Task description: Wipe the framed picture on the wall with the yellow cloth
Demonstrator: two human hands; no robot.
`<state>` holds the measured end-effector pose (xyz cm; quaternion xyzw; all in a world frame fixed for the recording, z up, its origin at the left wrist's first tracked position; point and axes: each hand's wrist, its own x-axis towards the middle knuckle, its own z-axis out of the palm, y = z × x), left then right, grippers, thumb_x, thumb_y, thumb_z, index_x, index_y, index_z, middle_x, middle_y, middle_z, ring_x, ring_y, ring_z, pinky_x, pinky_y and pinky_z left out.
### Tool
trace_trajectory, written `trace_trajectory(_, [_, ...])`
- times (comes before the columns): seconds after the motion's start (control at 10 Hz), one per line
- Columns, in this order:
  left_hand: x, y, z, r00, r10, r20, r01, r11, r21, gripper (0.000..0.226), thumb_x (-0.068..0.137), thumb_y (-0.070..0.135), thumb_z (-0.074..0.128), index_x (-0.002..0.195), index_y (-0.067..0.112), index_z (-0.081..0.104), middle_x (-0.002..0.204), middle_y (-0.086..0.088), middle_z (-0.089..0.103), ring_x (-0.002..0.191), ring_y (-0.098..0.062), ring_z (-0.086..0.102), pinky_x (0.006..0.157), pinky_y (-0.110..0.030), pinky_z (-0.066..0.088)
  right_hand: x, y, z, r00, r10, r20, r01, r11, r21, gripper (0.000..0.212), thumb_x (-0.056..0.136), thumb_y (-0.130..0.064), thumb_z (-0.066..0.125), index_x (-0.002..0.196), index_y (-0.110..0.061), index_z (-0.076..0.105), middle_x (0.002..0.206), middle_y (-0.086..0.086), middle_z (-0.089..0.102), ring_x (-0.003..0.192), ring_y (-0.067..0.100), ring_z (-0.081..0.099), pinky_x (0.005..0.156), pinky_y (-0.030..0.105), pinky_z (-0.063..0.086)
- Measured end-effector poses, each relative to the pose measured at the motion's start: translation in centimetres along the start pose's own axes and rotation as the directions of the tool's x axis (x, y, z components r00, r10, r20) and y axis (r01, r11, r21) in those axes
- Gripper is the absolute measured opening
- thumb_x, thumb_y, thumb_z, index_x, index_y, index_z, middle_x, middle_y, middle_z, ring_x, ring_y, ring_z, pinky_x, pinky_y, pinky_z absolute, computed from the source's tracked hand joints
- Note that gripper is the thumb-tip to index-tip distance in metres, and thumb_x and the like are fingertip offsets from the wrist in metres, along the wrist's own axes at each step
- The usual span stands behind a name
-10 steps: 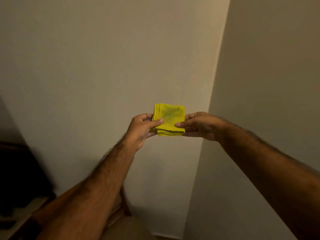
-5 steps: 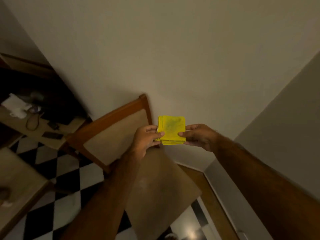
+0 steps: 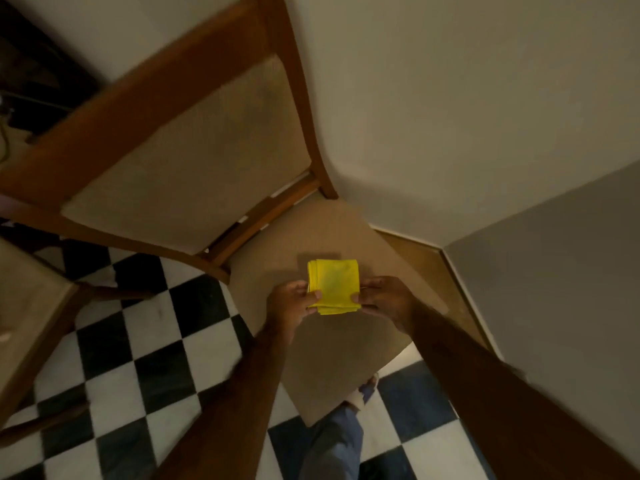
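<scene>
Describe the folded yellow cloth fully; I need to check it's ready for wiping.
The folded yellow cloth is a bright yellow, soft-looking fabric folded into a compact square of several layers, the edges stacked at its left and near sides. It is held roughly flat above a tan padded chair seat, pinched at its left edge by the left hand and at its right by the right hand.

cloth (image 3: 334, 285): yellow | floor (image 3: 114, 375): black-white checks | chair (image 3: 145, 98): brown, beige

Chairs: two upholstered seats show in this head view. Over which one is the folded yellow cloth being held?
The chair in the corner, whose wooden backrest leans towards the wall. The left hand and right hand hold the yellow cloth above its seat; the other chair sits at the left edge.
</scene>
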<state>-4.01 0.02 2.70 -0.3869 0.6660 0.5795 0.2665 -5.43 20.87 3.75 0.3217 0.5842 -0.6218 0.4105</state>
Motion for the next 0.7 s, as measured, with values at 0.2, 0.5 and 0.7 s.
trace_trajectory(0.2, [5.0,-6.4,1.3,0.999,-0.05,-0.017,0.052,0.994,0.099,0.032,0.085,0.001,0.075,0.113,-0.008,0.063,0.116,-0.03,0.068,0.097,-0.036,0.069,0.085,-0.047,0.06,4.7,5.3,0.3,1.0,0.018,-0.025,-0.017,0.999,0.034,0.046,0.092,0.001,0.066,0.137,0.005,0.056,0.14,0.028,0.06,0.13,0.042,0.058,0.111,0.05,0.047])
trace_trajectory(0.5, [4.3,-6.5,1.4,0.929,0.365,0.065,-0.264,0.529,0.806,0.058,0.087,0.037,0.073,0.135,0.009,0.057,0.134,-0.015,0.063,0.125,-0.03,0.059,0.097,-0.035,0.051,4.9,6.7,-0.4,0.954,-0.279,-0.111,0.122,0.698,-0.706,0.055,0.101,-0.035,0.054,0.148,-0.006,0.049,0.149,0.017,0.055,0.135,0.032,0.053,0.111,0.04,0.042])
trace_trajectory(0.7, [-0.4,-0.8,2.9,0.668,0.613,0.422,-0.459,-0.107,0.882,0.082,0.097,0.063,0.036,0.159,0.01,0.024,0.168,-0.013,0.024,0.157,-0.031,0.02,0.124,-0.056,0.022,0.6,5.8,-2.6,0.788,-0.6,-0.137,-0.013,0.207,-0.978,0.091,0.099,-0.065,0.031,0.163,-0.005,0.009,0.172,0.018,0.01,0.16,0.034,0.01,0.127,0.05,0.015])
